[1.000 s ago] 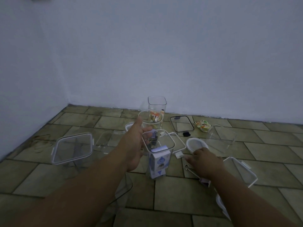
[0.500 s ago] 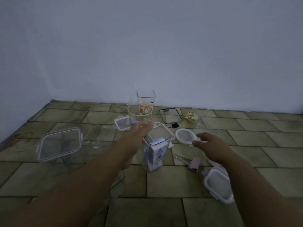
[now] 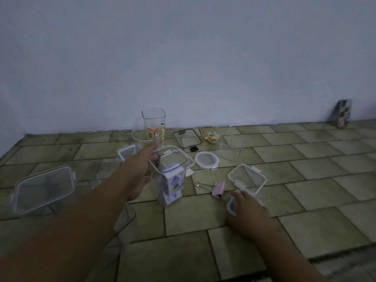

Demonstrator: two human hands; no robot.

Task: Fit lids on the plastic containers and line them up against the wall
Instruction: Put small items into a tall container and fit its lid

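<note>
Though half hidden, the lid [image 3: 230, 206] lies under the right hand [image 3: 248, 215].

No lettering can be read; blue print is seen on the white box [image 3: 173, 183] inside the tall container [image 3: 181, 159], too blurred

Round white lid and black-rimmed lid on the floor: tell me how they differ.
The round white lid is circular; the black-rimmed lid is square with rounded corners. The round white lid's rim is white, the black-rimmed lid's dark. The black-rimmed lid lies nearer the wall, the round white lid nearer the person. Both lie flat on the tiled floor, on no container.
</note>
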